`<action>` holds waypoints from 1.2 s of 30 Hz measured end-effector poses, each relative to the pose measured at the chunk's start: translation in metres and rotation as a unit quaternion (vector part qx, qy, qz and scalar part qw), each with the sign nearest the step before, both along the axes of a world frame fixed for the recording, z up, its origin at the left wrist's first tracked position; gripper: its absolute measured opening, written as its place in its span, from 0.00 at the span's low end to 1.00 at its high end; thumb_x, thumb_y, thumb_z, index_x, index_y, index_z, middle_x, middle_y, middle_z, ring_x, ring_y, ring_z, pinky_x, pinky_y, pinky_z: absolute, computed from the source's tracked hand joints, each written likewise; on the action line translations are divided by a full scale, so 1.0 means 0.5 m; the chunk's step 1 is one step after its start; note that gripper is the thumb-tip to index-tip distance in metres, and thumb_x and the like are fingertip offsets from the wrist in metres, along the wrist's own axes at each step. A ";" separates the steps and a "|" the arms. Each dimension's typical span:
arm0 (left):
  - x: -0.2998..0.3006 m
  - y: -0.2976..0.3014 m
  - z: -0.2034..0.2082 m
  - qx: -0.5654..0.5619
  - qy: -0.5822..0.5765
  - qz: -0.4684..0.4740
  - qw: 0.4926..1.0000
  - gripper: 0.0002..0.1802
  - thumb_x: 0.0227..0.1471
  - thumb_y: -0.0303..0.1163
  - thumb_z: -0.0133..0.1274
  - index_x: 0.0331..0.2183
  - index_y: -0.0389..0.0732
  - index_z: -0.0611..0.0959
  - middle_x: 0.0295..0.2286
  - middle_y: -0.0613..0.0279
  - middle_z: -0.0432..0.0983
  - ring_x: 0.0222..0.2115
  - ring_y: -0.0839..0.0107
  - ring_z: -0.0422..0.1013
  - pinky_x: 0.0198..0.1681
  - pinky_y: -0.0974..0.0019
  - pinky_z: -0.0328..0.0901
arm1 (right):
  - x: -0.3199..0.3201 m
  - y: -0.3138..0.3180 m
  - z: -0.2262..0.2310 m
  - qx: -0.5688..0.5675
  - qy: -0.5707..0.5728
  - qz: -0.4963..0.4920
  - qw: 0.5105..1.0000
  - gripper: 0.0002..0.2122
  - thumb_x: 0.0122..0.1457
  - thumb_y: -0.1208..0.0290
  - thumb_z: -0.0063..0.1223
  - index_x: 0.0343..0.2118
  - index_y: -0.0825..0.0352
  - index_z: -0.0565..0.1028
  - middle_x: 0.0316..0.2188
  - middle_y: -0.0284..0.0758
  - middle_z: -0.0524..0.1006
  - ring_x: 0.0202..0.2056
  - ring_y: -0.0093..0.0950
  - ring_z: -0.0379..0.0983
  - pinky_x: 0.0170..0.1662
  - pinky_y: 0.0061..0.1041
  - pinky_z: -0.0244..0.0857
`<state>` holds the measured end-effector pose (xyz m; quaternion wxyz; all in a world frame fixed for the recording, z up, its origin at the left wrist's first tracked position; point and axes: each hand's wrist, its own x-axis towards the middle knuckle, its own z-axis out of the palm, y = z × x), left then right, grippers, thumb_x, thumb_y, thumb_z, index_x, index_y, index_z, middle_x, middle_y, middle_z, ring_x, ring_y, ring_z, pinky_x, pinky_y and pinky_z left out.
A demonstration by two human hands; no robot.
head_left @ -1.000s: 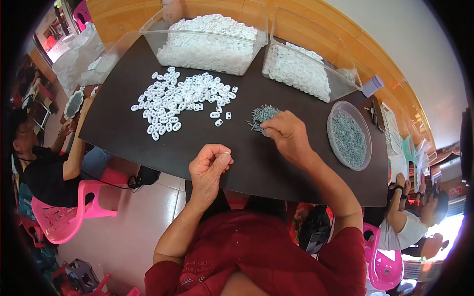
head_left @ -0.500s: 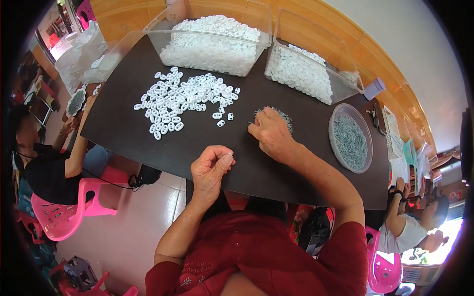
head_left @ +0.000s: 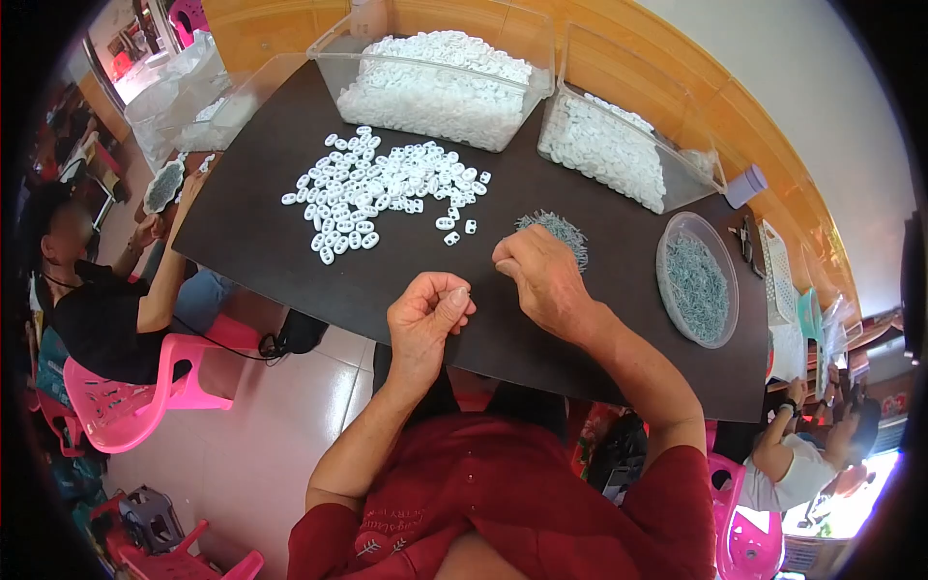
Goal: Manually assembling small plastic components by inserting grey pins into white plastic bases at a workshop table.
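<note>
My left hand (head_left: 425,314) is closed in a pinch above the table's near edge, thumb against the curled fingers. What sits between its fingertips is too small to make out. My right hand (head_left: 543,280) is closed too, fingers pointing down just in front of a small heap of grey screws (head_left: 561,232). Its fingertips are turned away, so anything in them is hidden. Left of the heap, small white oval plastic pieces with two holes (head_left: 358,188) lie spread over the dark table (head_left: 290,280). A few stray ones lie between that spread and my hands.
Two clear bins, a large one (head_left: 324,72) and a smaller one (head_left: 691,174), hold more white pieces at the back. A round clear tub (head_left: 732,300) of screws stands right, near pliers (head_left: 745,246) and a lilac cup (head_left: 745,186). People sit at both sides on pink chairs (head_left: 116,406).
My right hand has drawn back from over the screw heap toward my left hand, still closed. The whole view has shifted slightly; my left hand keeps its pinch.
</note>
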<state>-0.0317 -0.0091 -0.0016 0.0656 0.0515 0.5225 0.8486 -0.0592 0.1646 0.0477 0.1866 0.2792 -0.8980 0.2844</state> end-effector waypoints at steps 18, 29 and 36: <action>0.000 0.005 0.004 0.010 -0.023 -0.017 1.000 0.07 0.52 0.27 0.52 0.33 0.34 0.76 0.25 0.62 0.75 0.23 0.80 0.67 0.26 0.79 0.62 | 0.048 -0.039 -0.006 -0.276 -0.304 -0.065 0.910 0.07 0.50 0.79 0.56 0.33 0.70 0.73 0.27 0.29 0.75 0.29 0.16 0.70 0.34 0.16 0.64; 0.004 0.005 0.003 -0.002 -0.015 -0.011 1.000 0.06 0.52 0.26 0.51 0.33 0.34 0.76 0.26 0.63 0.74 0.23 0.81 0.67 0.26 0.79 0.62 | 0.052 -0.046 -0.009 -0.332 -0.308 -0.052 0.890 0.07 0.50 0.80 0.56 0.33 0.70 0.73 0.27 0.28 0.74 0.29 0.14 0.69 0.34 0.14 0.64; 0.007 0.007 -0.003 -0.008 -0.006 -0.002 1.000 0.06 0.53 0.26 0.51 0.33 0.34 0.76 0.26 0.64 0.74 0.23 0.81 0.66 0.26 0.80 0.61 | 0.054 -0.054 -0.012 -0.311 -0.293 -0.066 0.902 0.06 0.50 0.80 0.56 0.32 0.69 0.73 0.27 0.27 0.74 0.28 0.13 0.67 0.33 0.13 0.63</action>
